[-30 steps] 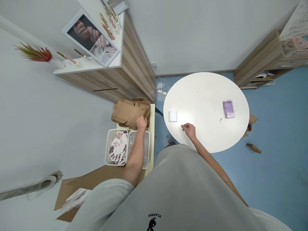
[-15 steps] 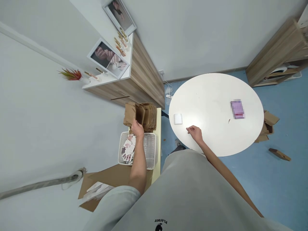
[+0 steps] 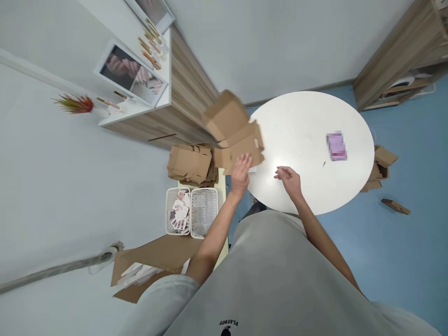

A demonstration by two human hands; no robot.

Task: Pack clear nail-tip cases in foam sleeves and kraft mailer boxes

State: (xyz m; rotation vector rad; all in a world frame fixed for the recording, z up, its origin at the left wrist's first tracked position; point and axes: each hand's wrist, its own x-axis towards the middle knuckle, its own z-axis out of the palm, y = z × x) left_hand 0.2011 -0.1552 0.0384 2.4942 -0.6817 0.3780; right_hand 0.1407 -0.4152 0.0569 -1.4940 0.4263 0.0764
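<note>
My left hand (image 3: 241,176) grips an unfolded brown cardboard box (image 3: 241,140) by its near edge, its fingers flat on top and the thumb out of sight beneath. The cardboard is slightly blurred and hangs between the side bench and the white oval table (image 3: 311,191), overlapping the table's left edge. Under its near corner a small strip of a white square item (image 3: 252,170) shows. My right hand (image 3: 289,181) hovers over the table's near left part, fingers loosely bent and apart, holding nothing.
More flattened cardboard boxes (image 3: 191,163) are stacked on the bench at left. Nearer stand two white baskets, one with printed cards (image 3: 180,212), the other with clear plastic pieces (image 3: 204,210). A blurred purple item (image 3: 336,146) lies on the table; cardboard boxes (image 3: 381,168) sit on the floor at right.
My left hand has lifted a flat cardboard box off the stack and carried it right to the table's edge. My right hand has opened its fingers slightly. The view has shifted a little.
</note>
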